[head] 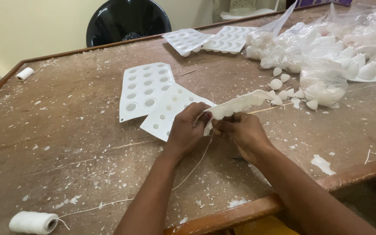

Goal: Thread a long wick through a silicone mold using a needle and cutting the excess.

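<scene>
we hold a white mould strip [240, 103] in both hands above the near edge of the worktop [66, 130]. our left hand [187, 129] is closed around the strip's near end, fingers curled narrow; our right hand [239, 130] pinches the same end from the other side, so the two hands almost touch. a thin white string [196, 163] hangs from between them, perhaps threaded into the strip, though we cannot see that clearly, and trails towards a spool of string [33, 222] at the near left corner. just beyond the left hand lie two flat white moulds [146, 89], overlapping. near the right edge sit loose white cone-shaped pieces [283, 93] and clear bags [327, 48] filled with more. two further moulds [209, 40] lie at the far edge, and a small roll [25, 73] at the left edge.
</scene>
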